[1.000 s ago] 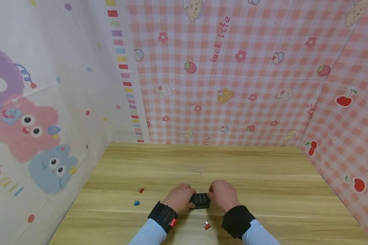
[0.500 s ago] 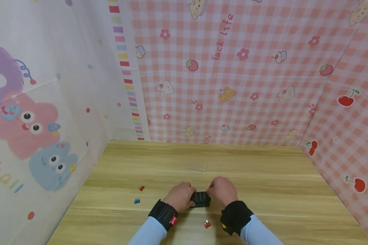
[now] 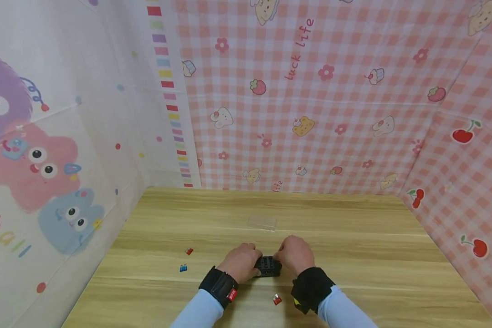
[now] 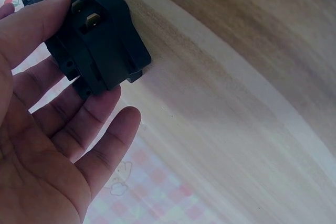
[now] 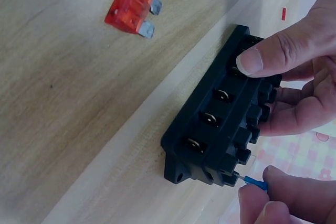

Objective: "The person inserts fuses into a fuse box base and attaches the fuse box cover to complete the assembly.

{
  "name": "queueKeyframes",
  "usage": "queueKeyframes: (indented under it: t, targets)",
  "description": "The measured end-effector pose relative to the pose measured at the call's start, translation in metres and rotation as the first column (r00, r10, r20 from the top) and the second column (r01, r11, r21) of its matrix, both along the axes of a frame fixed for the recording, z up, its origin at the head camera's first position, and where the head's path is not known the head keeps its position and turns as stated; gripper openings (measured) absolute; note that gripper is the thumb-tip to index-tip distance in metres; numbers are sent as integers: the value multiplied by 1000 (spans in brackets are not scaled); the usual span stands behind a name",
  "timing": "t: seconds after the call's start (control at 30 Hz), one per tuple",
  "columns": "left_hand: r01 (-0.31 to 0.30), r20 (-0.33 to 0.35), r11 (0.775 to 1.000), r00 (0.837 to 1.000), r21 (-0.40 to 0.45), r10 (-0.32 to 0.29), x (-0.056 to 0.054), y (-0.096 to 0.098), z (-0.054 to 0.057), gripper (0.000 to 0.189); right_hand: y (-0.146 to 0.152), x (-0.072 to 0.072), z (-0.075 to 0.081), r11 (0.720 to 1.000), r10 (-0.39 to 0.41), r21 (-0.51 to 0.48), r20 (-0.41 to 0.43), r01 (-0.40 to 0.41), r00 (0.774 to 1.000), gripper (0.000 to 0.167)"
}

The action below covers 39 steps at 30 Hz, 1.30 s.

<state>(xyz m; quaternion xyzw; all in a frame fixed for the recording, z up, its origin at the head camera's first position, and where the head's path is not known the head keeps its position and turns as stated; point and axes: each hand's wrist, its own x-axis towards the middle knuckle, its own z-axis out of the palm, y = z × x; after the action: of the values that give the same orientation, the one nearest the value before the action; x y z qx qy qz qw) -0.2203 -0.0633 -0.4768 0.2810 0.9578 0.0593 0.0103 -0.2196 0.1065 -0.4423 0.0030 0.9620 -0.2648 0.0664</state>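
A black fuse block with a row of metal terminals is held by my left hand. The left wrist view shows the thumb pressing the terminal side of the block and fingers supporting the other side. At the block's right end, my right hand pinches a small blue blade fuse between thumb and fingers. Its metal prong points at the end slot, with the tip right at the housing. A red blade fuse lies on the table in front of the block, its prongs showing in the right wrist view.
Off to the left on the wooden table lie another red fuse and a blue fuse. Behind the hands rests a clear plastic cover. Patterned cloth walls stand at the back and both sides.
My right hand has shifted slightly left, closer over the block's right end. The left hand keeps its grip, and the loose fuses stay where they were.
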Motion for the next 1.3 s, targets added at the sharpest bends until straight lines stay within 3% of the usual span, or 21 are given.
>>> queueKeyframes:
  t: [1.3]
  targets:
    - [-21,-2,1000,1000,7,21,2,1,-1,33,-5,3,-8,996,-51,-72,27,53,998,17]
